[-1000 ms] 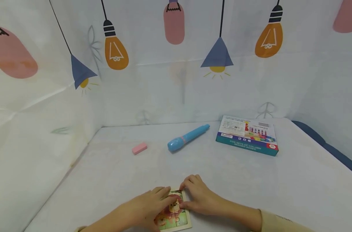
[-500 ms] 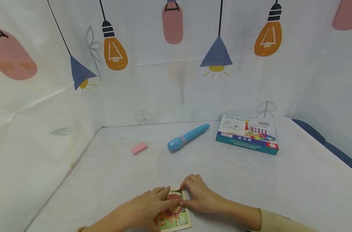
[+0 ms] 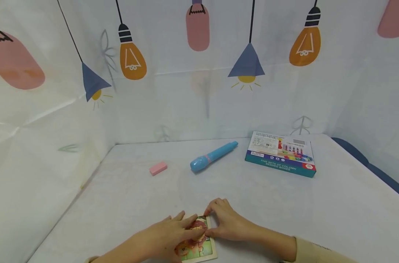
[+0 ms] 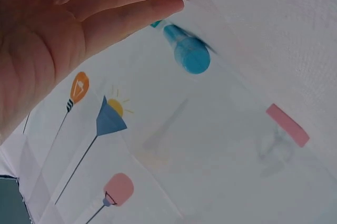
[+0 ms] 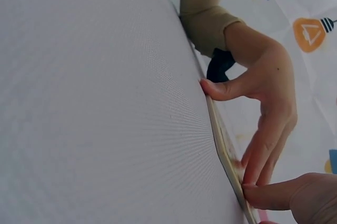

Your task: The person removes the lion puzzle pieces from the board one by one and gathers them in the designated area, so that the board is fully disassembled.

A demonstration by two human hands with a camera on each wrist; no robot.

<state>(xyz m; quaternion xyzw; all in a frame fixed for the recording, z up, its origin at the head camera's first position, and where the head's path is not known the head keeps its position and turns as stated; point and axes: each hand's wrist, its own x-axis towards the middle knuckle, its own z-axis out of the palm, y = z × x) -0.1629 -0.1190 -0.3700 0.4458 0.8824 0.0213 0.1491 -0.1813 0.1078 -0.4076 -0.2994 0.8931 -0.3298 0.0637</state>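
The framed jigsaw puzzle (image 3: 199, 245) lies flat, picture side up, on the white-covered table (image 3: 146, 204), at the near edge of the head view and between the two hands. The left hand (image 3: 168, 235) is placed over the left and upper portion of the puzzle with its fingers extended and spread; it is not clenched. In the right wrist view, the left thumb contacts the near edge of the frame, while the other fingers extend across the picture toward the opposite side. The right hand (image 3: 227, 226) is positioned at the right side of the puzzle, thumb and fingers curled, gripping the frame near its upper right corner. The tips of the left index finger and the right thumb are close together; whether they touch cannot be determined. The visible part of the picture includes reddish-brown figures on a green ground, with joint lines between the pieces. A beige sleeve (image 3: 317, 252) covers the right forearm. Beyond the hands, well apart from the puzzle, are a pink block (image 3: 158, 168) on the left, a blue microphone-shaped object (image 3: 214, 157) lying diagonally in the centre, and a flat teal-edged box (image 3: 279, 155) on the right. The narrow end of the microphone-shaped object points toward the box. A white backdrop (image 3: 179, 102) printed with lamps and bulbs stands behind the table
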